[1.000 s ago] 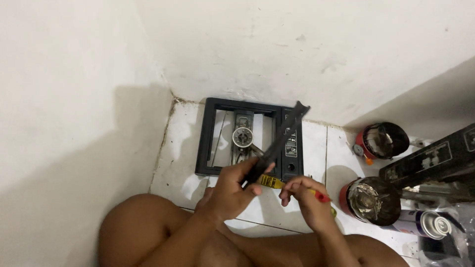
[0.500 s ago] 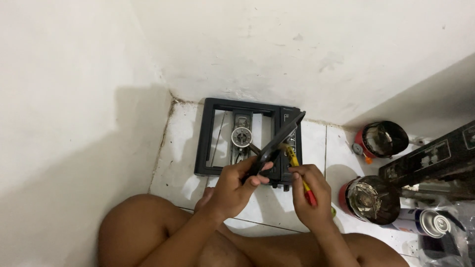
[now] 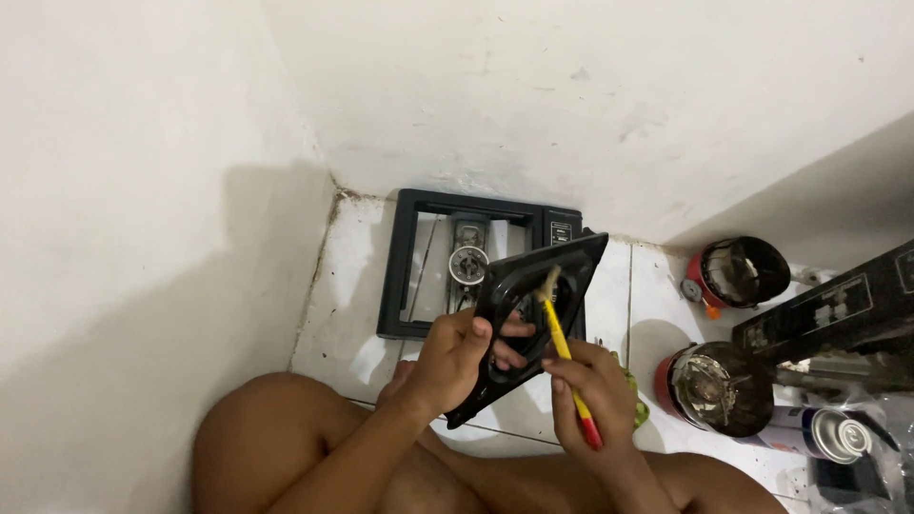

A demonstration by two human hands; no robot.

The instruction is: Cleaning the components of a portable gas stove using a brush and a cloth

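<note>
The person sits on a white tiled floor (image 3: 352, 314) in the corner of a room with white walls (image 3: 143, 190). The tile lines look dirty near the corner.

The left hand (image 3: 452, 357) is closed around a black square frame (image 3: 533, 324) with a round hole in it. The frame is held up and tilted, above the floor and in front of the knees. The right hand (image 3: 590, 390) is closed around a small brush (image 3: 564, 347) with a yellow and red handle. The brush tip is at the round hole of the frame.

Behind the frame, a black stove body (image 3: 409, 266) lies flat on the floor, right by the back wall. A round metal burner part (image 3: 468, 265) sits inside it.

To the right, two round metal cups with red bottoms (image 3: 714, 385) stand on the floor, one behind the other. A long black box (image 3: 828, 314) is above the near one, and a gas can (image 3: 819, 433) lies on its side just beside it. Something green (image 3: 633, 395) peeks out behind the right hand.
</note>
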